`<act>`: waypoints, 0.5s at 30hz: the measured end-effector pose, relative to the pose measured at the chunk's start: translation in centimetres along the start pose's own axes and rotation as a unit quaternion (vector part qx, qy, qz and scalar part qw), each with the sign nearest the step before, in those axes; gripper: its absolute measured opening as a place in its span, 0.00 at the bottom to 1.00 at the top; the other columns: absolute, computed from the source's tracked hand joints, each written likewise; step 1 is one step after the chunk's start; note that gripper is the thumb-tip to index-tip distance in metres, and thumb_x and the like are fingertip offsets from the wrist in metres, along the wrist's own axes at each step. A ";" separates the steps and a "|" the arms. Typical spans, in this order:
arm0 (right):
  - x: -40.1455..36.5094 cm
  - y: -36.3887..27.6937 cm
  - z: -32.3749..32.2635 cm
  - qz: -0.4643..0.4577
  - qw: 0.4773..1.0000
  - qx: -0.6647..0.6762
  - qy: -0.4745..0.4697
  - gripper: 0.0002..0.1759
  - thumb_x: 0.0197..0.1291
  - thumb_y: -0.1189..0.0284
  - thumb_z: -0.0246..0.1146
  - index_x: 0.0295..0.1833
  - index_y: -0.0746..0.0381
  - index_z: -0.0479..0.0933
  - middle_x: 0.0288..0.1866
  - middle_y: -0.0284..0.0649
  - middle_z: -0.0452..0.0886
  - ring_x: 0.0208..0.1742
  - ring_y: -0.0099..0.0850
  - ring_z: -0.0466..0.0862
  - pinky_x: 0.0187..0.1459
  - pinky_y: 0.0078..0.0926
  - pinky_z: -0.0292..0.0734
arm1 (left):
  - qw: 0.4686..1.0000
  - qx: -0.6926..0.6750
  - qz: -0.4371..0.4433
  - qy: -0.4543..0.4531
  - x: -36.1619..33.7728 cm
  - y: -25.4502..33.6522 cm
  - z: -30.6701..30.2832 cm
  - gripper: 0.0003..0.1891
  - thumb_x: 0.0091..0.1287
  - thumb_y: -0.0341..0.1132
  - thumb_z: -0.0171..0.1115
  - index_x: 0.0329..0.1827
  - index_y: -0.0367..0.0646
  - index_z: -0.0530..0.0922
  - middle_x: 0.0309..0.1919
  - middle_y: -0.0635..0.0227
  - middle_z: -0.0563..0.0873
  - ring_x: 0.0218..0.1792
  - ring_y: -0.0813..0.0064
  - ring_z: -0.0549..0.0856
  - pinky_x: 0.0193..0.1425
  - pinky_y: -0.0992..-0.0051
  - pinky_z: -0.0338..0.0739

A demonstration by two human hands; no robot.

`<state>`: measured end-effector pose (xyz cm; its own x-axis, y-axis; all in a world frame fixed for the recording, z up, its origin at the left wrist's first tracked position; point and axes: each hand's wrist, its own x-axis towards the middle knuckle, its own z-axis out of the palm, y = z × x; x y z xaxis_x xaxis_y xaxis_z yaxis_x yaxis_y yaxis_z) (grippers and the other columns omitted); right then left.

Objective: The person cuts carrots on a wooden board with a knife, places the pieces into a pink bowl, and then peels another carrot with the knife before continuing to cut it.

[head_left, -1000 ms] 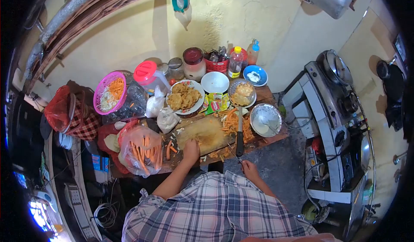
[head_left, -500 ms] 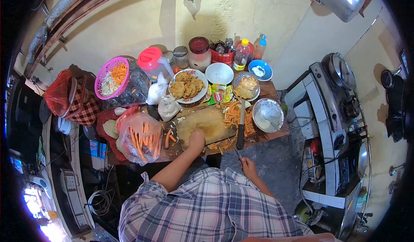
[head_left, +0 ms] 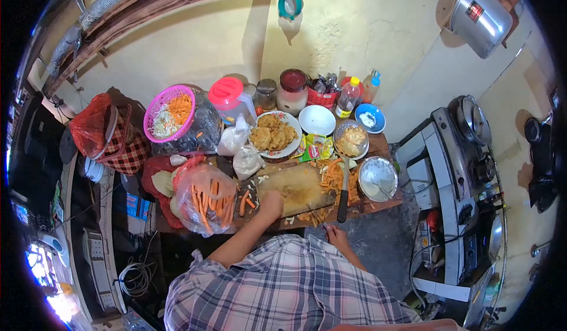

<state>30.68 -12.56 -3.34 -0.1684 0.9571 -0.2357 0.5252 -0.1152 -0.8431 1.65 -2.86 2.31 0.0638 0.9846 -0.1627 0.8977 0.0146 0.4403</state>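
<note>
My left hand (head_left: 271, 205) rests with curled fingers at the left front of the wooden cutting board (head_left: 295, 186); what it may hold is hidden. Near the table's front edge, my right hand (head_left: 338, 236) is closed around a thin, dark tool (head_left: 318, 216) that points up and left toward the board. A knife (head_left: 343, 198) with a black handle lies at the board's right side, beside grated carrot (head_left: 332, 176). Left of the board are sausages (head_left: 243, 203) and a clear plastic bag of orange sticks (head_left: 209, 198).
Behind the board stand a plate of fritters (head_left: 294, 145), a white bowl (head_left: 317, 120) and seasoning packets (head_left: 319, 148). A metal bowl (head_left: 378, 179) with white batter sits at the right. A pink basket (head_left: 169, 113) holds shredded vegetables. A stove (head_left: 452, 148) is farther right.
The whole view has shifted, so the table's things appear farther right and lower. Both hands remain in nearly the same places relative to the board.
</note>
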 end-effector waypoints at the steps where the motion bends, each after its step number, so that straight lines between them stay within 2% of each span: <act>1: 0.2 -0.2 0.6 0.013 0.999 0.033 0.002 0.22 0.70 0.57 0.49 0.41 0.65 0.77 0.20 0.36 0.73 0.21 0.24 0.72 0.26 0.25 0.67 | 0.999 -0.035 -0.006 0.021 0.1 -1.0 -2.2 0.06 0.55 0.28 0.57 0.28 0.33 0.79 0.24 0.47 0.81 0.32 0.49 0.84 0.35 0.56 0.78; 2: 0.7 -0.5 1.1 0.025 0.997 0.067 0.003 0.23 0.70 0.57 0.49 0.36 0.67 0.76 0.20 0.40 0.72 0.22 0.30 0.72 0.28 0.30 0.68 | 0.992 -0.061 -0.045 0.101 0.4 -1.8 -4.9 0.05 0.55 0.28 0.58 0.27 0.33 0.78 0.24 0.47 0.81 0.31 0.49 0.83 0.35 0.55 0.76; 3: 1.3 -1.2 1.4 0.020 0.997 0.068 0.001 0.23 0.70 0.57 0.49 0.36 0.67 0.76 0.20 0.40 0.72 0.22 0.30 0.72 0.28 0.30 0.68 | 0.976 -0.086 -0.084 0.179 0.9 -2.7 -7.8 0.05 0.55 0.28 0.59 0.26 0.34 0.78 0.24 0.47 0.81 0.30 0.48 0.82 0.35 0.54 0.74; 5: 1.9 -3.2 1.7 0.060 0.996 0.062 -0.005 0.24 0.69 0.56 0.50 0.33 0.67 0.73 0.19 0.39 0.71 0.22 0.28 0.71 0.27 0.30 0.65 | 0.936 -0.147 -0.092 0.308 2.8 -6.3 -14.0 0.05 0.56 0.27 0.58 0.26 0.34 0.77 0.25 0.49 0.81 0.29 0.49 0.81 0.34 0.56 0.73; 6: 2.5 -3.7 2.0 0.057 0.996 0.063 -0.007 0.24 0.69 0.56 0.50 0.33 0.67 0.73 0.19 0.39 0.71 0.22 0.28 0.71 0.27 0.30 0.65 | 0.931 -0.080 -0.065 0.350 3.2 -7.2 -18.5 0.05 0.57 0.28 0.58 0.26 0.35 0.77 0.25 0.49 0.80 0.30 0.51 0.82 0.35 0.59 0.74; 7: 3.0 -4.1 2.3 0.049 0.997 0.052 -0.002 0.24 0.70 0.56 0.50 0.33 0.68 0.73 0.19 0.39 0.71 0.22 0.28 0.70 0.26 0.30 0.65 | 0.917 -0.064 -0.059 0.390 5.3 -10.5 -20.9 0.06 0.57 0.30 0.59 0.26 0.35 0.78 0.22 0.51 0.82 0.26 0.54 0.82 0.34 0.60 0.75; 8: 3.4 -4.5 2.6 0.043 0.998 0.040 0.003 0.24 0.70 0.57 0.49 0.33 0.68 0.73 0.19 0.38 0.70 0.22 0.27 0.70 0.26 0.31 0.64 | 0.898 -0.052 -0.058 0.434 5.9 -11.1 -24.5 0.07 0.57 0.29 0.59 0.25 0.34 0.78 0.23 0.50 0.82 0.28 0.52 0.82 0.34 0.60 0.74; 9: 3.8 -4.7 2.9 0.043 0.998 0.042 0.001 0.24 0.70 0.57 0.49 0.33 0.68 0.73 0.19 0.38 0.70 0.22 0.27 0.70 0.26 0.31 0.64 | 0.908 -0.057 -0.134 0.392 6.5 -11.4 -27.5 0.04 0.56 0.26 0.57 0.28 0.33 0.77 0.25 0.49 0.81 0.31 0.49 0.82 0.37 0.57 0.75; 10: 4.4 -4.9 3.0 0.021 0.999 0.034 -0.007 0.22 0.70 0.58 0.49 0.37 0.67 0.75 0.19 0.35 0.71 0.22 0.24 0.70 0.26 0.27 0.65 | 0.921 0.068 -0.132 0.360 8.2 -15.7 -28.0 0.08 0.56 0.25 0.56 0.36 0.31 0.77 0.32 0.45 0.82 0.39 0.49 0.82 0.43 0.57 0.75; 11: 4.8 -5.0 3.3 0.000 1.000 0.025 -0.016 0.22 0.71 0.59 0.48 0.41 0.66 0.78 0.19 0.32 0.71 0.22 0.21 0.71 0.25 0.24 0.65 | 0.922 0.070 -0.135 0.355 8.5 -16.5 -28.3 0.08 0.56 0.25 0.56 0.36 0.31 0.77 0.32 0.45 0.82 0.39 0.49 0.82 0.43 0.57 0.75; 13: 4.9 -5.0 4.3 -0.004 0.999 0.051 -0.010 0.21 0.71 0.59 0.49 0.42 0.66 0.78 0.19 0.33 0.72 0.22 0.23 0.71 0.26 0.25 0.66 | 0.900 0.082 -0.076 0.422 8.9 -18.0 -27.9 0.14 0.55 0.23 0.55 0.45 0.30 0.76 0.40 0.42 0.80 0.45 0.49 0.80 0.49 0.58 0.75; 14: 4.9 -5.1 4.9 -0.028 0.998 0.042 0.040 0.21 0.71 0.60 0.49 0.42 0.66 0.78 0.19 0.32 0.71 0.22 0.23 0.71 0.26 0.24 0.66 | 0.899 0.105 -0.017 0.424 7.8 -16.9 -27.1 0.18 0.54 0.23 0.56 0.50 0.31 0.74 0.46 0.43 0.79 0.49 0.50 0.79 0.52 0.60 0.74; 15: 5.2 -5.3 5.4 -0.053 0.994 0.032 0.089 0.21 0.71 0.60 0.49 0.42 0.66 0.78 0.19 0.32 0.71 0.22 0.24 0.71 0.26 0.24 0.66 | 0.926 0.019 0.016 0.378 6.7 -15.9 -25.6 0.17 0.54 0.23 0.56 0.49 0.33 0.75 0.45 0.46 0.79 0.48 0.51 0.79 0.52 0.61 0.73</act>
<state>22.51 -8.44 -2.65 -0.0664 0.9961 -0.0589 0.4580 -0.0221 -0.8887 -23.35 7.96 16.80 -0.2196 0.8252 0.5204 0.9161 -0.0091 0.4009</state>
